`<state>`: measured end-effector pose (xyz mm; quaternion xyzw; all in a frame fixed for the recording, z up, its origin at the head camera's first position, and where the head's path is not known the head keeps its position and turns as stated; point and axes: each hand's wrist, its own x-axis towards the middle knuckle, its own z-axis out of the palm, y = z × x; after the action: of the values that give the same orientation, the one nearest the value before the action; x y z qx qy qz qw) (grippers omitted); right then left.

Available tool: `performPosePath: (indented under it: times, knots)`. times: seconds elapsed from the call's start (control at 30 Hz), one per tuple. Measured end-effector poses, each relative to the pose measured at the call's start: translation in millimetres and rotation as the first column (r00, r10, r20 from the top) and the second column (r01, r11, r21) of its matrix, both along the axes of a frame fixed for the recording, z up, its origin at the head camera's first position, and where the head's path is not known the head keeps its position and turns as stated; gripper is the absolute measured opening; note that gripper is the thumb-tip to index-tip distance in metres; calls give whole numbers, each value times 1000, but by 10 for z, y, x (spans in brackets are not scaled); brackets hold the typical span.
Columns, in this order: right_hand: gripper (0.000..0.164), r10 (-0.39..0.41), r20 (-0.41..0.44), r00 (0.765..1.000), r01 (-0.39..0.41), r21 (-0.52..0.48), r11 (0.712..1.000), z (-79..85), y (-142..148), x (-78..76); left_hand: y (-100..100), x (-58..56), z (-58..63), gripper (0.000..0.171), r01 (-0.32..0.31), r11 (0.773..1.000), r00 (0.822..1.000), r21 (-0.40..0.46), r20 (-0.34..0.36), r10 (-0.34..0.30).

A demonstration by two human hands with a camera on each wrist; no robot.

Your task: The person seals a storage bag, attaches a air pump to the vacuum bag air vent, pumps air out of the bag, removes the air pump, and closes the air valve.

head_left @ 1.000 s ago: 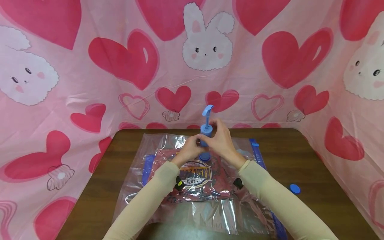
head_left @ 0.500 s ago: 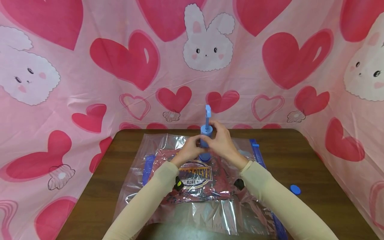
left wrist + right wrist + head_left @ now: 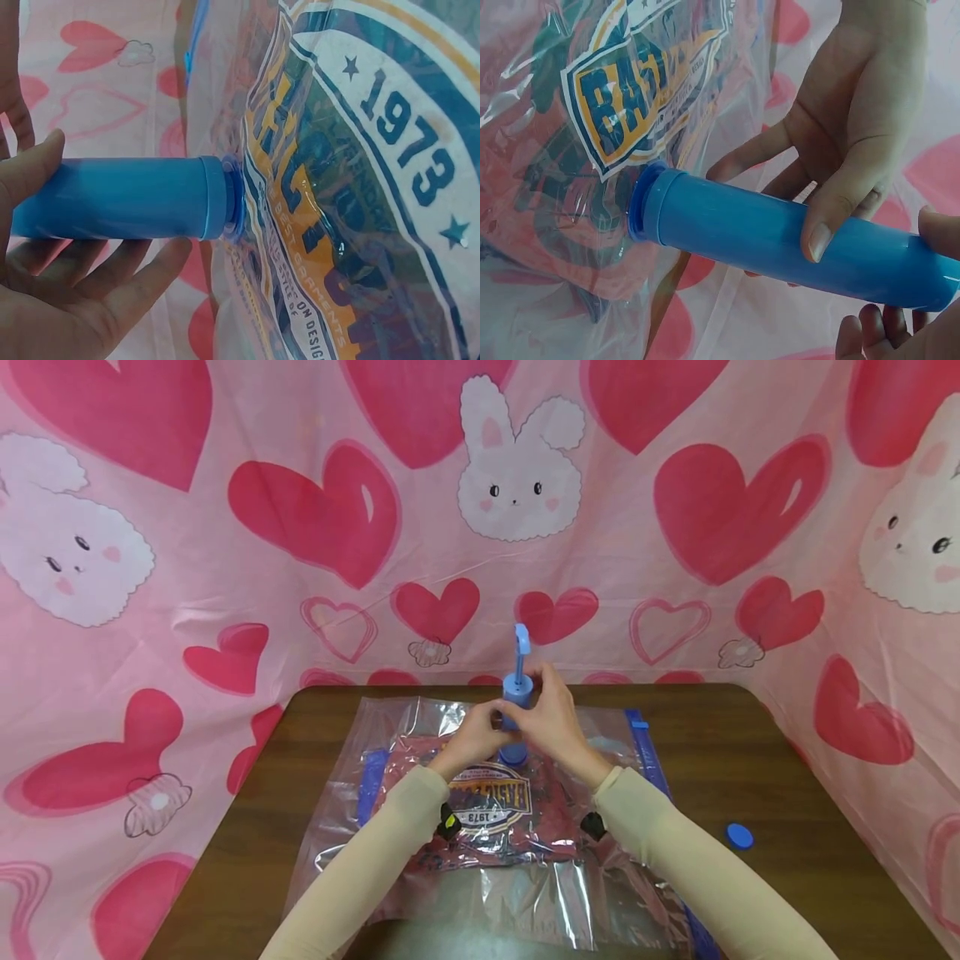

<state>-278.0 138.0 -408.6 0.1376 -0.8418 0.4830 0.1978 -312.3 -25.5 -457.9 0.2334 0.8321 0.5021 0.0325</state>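
A blue hand pump [image 3: 516,690] stands upright on a clear plastic storage bag [image 3: 517,893], its handle [image 3: 522,639] raised on an extended rod. Its foot meets a round blue valve piece [image 3: 639,202] on the bag. My left hand [image 3: 474,733] grips the barrel, fingers and thumb on opposite sides, as the left wrist view shows with the pump barrel [image 3: 127,196]. Higher up, my right hand [image 3: 553,714] holds the barrel too, its thumb crossing the front. Inside the bag lies a folded red garment [image 3: 555,827] with a "1973" print.
A loose blue round cap [image 3: 739,836] lies on the brown table [image 3: 720,735] to the right. The bag's blue zip edge [image 3: 651,756] runs down its right side, with a slider near the far end. A pink curtain [image 3: 420,543] surrounds the table.
The pump's handle has turned about its upright axis, from pointing sideways to nearly end-on. Both hands stay on the barrel in about the same place.
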Motion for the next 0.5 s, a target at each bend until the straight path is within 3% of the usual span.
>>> performPosePath:
  times: [0.2, 0.5]
  knots:
    - [55, 32, -11, 999, -32, 9, 999, 2, 19, 4, -17, 8, -7, 49, 15, 1000, 1000, 18, 16, -16]
    - [55, 86, 62, 994, -88, 41, 995, 64, 68, 22, -38, -6, -30, 52, 32, 999, 998, 33, 46, -33]
